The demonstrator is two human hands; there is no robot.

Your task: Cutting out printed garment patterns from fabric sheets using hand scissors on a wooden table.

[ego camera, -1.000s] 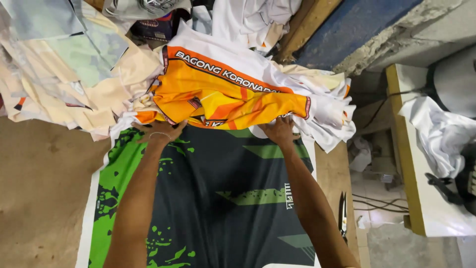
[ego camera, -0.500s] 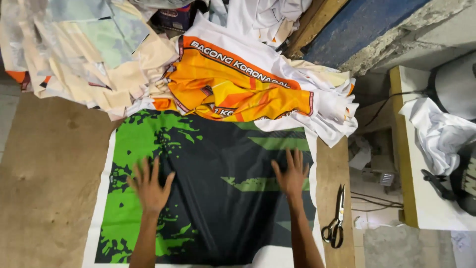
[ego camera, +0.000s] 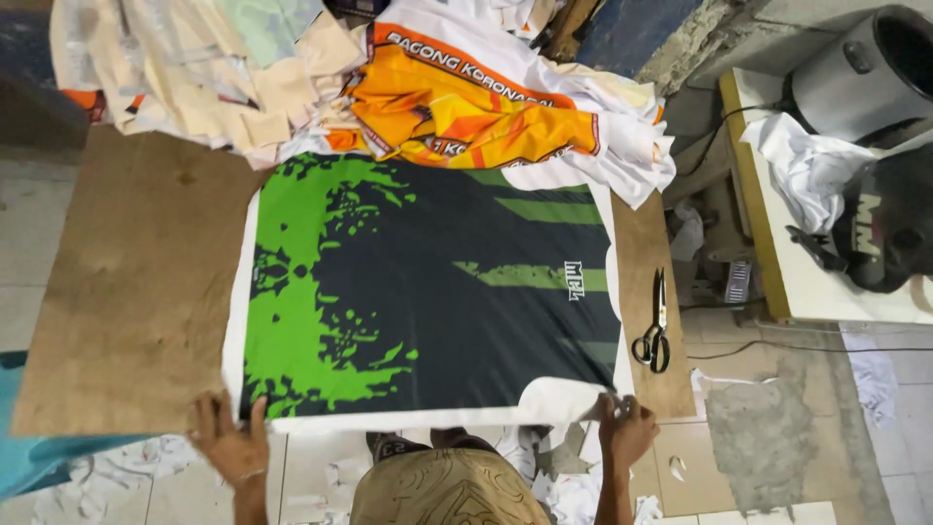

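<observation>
Gripping the near edge of the printed fabric panel (ego camera: 428, 292), both hands sit at its 2 lower corners: the left hand (ego camera: 228, 442) lies with fingers spread on the near-left corner, touching the white border, and the right hand (ego camera: 625, 428) is closed around the near-right corner, which curls up off the board (ego camera: 136, 282). The dark panel with green splashes lies flat across the brown board, its far edge tucked just under the orange and white garment (ego camera: 466, 107). Judging from this, the step in hand is taking hold of the panel's near edge. A next move would call for an even grip at both corners. Black scissors (ego camera: 653, 326) rest just beside the panel's right edge.
</observation>
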